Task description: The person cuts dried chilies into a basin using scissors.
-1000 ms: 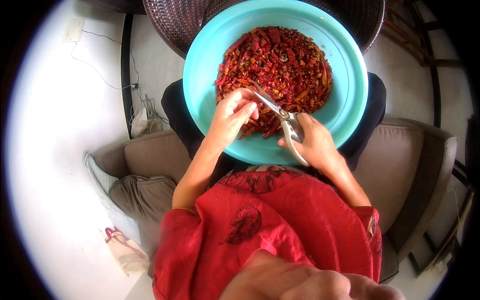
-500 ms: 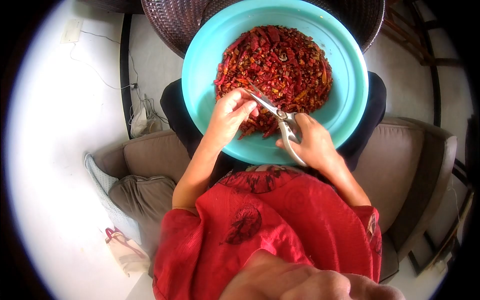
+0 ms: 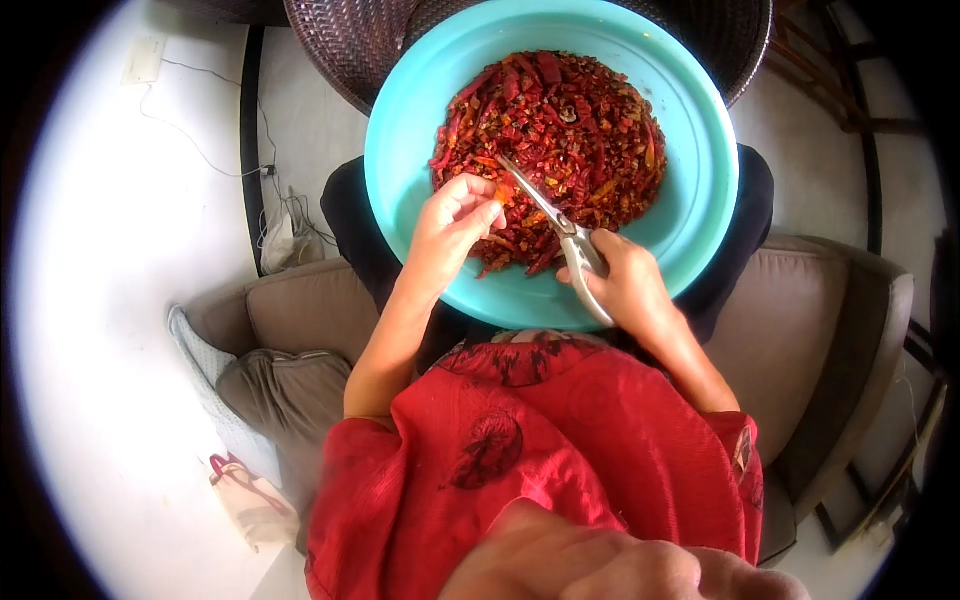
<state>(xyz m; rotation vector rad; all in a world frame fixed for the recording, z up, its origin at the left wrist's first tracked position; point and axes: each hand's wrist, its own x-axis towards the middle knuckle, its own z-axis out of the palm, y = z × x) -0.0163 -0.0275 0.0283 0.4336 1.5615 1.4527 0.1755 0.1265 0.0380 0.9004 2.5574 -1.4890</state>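
Note:
A turquoise basin (image 3: 700, 190) rests on the lap and holds a heap of cut red dried chili pieces (image 3: 590, 130). Over the heap's left part, my left hand (image 3: 455, 225) pinches a small orange-red chili piece (image 3: 503, 192) between thumb and fingers. My right hand (image 3: 630, 285) is wrapped round the handles of silver scissors (image 3: 560, 222). The scissor blades are closed together, pointing up and left just beside the pinched piece.
Behind the basin is a dark woven basket (image 3: 345, 45). A brown sofa (image 3: 800, 330) lies on both sides, with a dark cushion (image 3: 285, 400) at left. Cables (image 3: 290, 215) and a cloth bag (image 3: 255, 505) are on the left floor.
The scissor blades have gone from parted to closed. My left hand has shifted slightly left and down, and an orange-red piece now shows at its fingertips.

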